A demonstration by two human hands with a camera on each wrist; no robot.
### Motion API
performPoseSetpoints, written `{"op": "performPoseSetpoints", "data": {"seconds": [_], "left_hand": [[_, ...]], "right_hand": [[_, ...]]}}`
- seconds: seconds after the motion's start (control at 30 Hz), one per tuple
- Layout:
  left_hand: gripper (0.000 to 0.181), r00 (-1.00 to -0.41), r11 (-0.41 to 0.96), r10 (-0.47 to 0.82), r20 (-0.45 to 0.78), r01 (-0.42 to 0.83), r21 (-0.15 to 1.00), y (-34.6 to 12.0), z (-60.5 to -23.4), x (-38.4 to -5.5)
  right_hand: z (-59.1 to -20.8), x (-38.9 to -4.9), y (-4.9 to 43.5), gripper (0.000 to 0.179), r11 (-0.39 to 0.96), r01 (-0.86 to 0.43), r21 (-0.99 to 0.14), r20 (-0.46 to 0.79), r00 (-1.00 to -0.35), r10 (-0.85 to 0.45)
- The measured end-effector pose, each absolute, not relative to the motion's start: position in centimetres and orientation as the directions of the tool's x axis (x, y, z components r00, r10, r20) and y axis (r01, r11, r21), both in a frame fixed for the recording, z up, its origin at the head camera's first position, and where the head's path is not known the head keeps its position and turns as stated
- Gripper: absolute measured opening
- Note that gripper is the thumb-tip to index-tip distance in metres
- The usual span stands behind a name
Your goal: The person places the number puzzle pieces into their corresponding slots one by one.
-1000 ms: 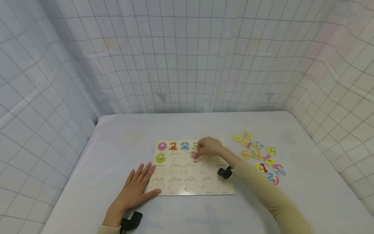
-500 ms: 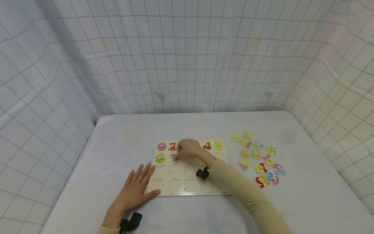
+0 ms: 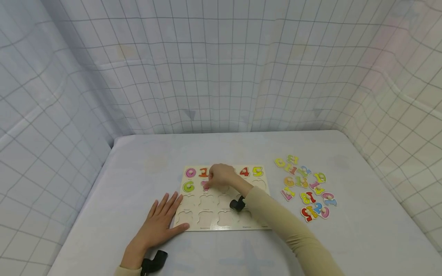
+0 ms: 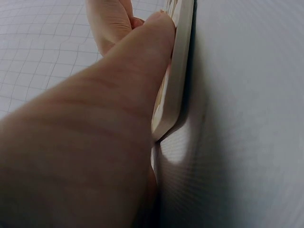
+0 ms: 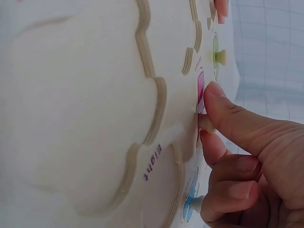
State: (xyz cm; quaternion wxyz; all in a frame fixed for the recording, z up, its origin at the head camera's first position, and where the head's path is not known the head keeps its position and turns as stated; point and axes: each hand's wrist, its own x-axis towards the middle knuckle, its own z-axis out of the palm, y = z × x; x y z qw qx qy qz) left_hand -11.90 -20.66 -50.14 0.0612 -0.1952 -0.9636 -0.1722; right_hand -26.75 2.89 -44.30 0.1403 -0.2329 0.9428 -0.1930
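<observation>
My right hand (image 3: 222, 175) pinches the knob of a pink number seven piece (image 3: 205, 186) with thumb and index finger. That seven lies at the second slot of the second row on a wooden number puzzle board (image 3: 215, 227), next to the green six (image 3: 188, 186). In the right wrist view the pink piece (image 5: 200, 92) appears edge-on, level with the board beside the printed word. My left hand (image 3: 160, 224) lies with fingers spread at the board's left side. Its thumb (image 4: 137, 52) rests on the board edge (image 4: 175, 90). The hand hides the two and most of the three.
Along the board's top row sit the zero (image 3: 190, 173), one (image 3: 203, 172), four (image 3: 244, 171) and five (image 3: 258, 171). Several loose number pieces (image 3: 303, 181) are scattered on the white table (image 3: 138, 165) to the right. Grid-patterned curtains (image 3: 221, 69) surround the table.
The right hand has carried the pink seven leftward across the board and down at the slot beside the six. It is nearly still over the last half second. The left hand has not moved.
</observation>
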Motion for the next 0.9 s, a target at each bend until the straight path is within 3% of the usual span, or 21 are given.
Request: {"op": "performPoseSetpoints", "data": {"seconds": [0.13, 0.4, 0.9], "left_hand": [[0.088, -0.91, 0.86, 0.364, 0.198, 0.41, 0.303, -20.7, -50.3, -12.0], [0.091, -0.941, 0.884, 0.331, 0.073, 0.337, 0.324, -20.2, -48.4, -11.8], [0.089, -0.932, 0.869, 0.342, 0.121, 0.362, 0.336, -20.3, -49.0, -11.8]], "right_hand": [[-44.1, -26.7, 2.9, 0.035, 0.818, -0.377, -0.434, -0.19, -0.85, -0.492], [-44.4, -26.8, 2.8, 0.037, 0.813, -0.374, -0.445, -0.177, -0.854, -0.489], [-44.5, -26.3, 3.0, 0.038, 0.837, -0.372, -0.401, -0.186, -0.862, -0.472]]}}
